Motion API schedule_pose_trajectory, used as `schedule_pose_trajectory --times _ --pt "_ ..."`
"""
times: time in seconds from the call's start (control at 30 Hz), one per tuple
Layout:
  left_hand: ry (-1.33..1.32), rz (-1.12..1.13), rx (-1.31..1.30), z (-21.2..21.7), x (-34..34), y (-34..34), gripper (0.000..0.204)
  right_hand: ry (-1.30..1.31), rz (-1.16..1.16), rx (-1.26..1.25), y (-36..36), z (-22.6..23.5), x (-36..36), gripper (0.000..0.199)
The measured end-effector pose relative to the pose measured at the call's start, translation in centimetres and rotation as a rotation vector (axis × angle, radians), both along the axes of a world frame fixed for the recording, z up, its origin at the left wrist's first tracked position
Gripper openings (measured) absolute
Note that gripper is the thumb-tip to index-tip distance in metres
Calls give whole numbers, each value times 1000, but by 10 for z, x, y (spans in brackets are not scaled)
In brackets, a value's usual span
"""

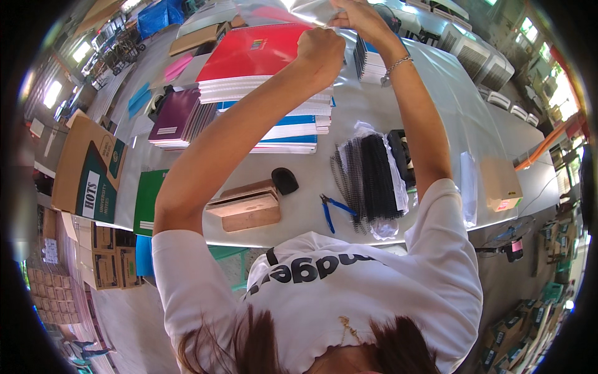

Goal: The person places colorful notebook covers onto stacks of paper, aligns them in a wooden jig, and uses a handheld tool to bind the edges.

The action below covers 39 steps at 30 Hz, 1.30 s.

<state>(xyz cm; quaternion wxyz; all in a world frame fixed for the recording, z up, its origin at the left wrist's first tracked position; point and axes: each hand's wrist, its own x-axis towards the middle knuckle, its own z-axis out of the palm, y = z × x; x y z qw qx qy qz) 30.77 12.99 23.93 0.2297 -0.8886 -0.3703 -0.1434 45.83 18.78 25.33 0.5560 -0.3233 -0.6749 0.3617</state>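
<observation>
Two hands (pixel 321 53) gripping clear plastic sheet (pixel 280 11)

We see a clear plastic sheet (pixel 299 9), glossy and crumpled, held up at the far edge of the surface above the stack of red-covered notebooks (pixel 255 56), which lies flat with its white page edges facing us.

So on the tabletop (pixel 436 93): a tall stack of notebooks (pixel 268 87) sits toward the far middle, with a smaller notebook pile (pixel 180 118) to its left. Nearer the person's edge there's a wooden block (pixel 246 209), pliers (pixel 330 212) just right of it, then a bundle of binding coils (pixel 370 177) in a bag. A small box (pixel 501 184) lies far right. Cardboard cartons (pixel 87 168) stand on the floor, left of the tabletop.
</observation>
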Motion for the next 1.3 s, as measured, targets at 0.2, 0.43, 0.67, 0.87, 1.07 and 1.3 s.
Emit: schedule_pose_trajectory --times 0.2,0.43,0.67,0.87,1.07,1.3 --pt "-142 -153 360 8 -53 24 22 100 -291 -11 1 34 -29 31" --pt "-429 -114 340 91 -188 -31 24 -29 -694 899 -15 35 -70 29" --pt "-335 561 327 108 -272 -71 28 -730 -541 582 -63 -55 -86 36" --pt "-400 435 416 98 -404 -70 44 -1061 -437 543 -57 -55 -70 33" --pt "-370 606 583 105 -439 -141 34 -1095 -120 406 -78 -32 -63 33" --pt "-392 454 467 92 -465 -255 32 -131 133 -115 -222 -54 -121 26"
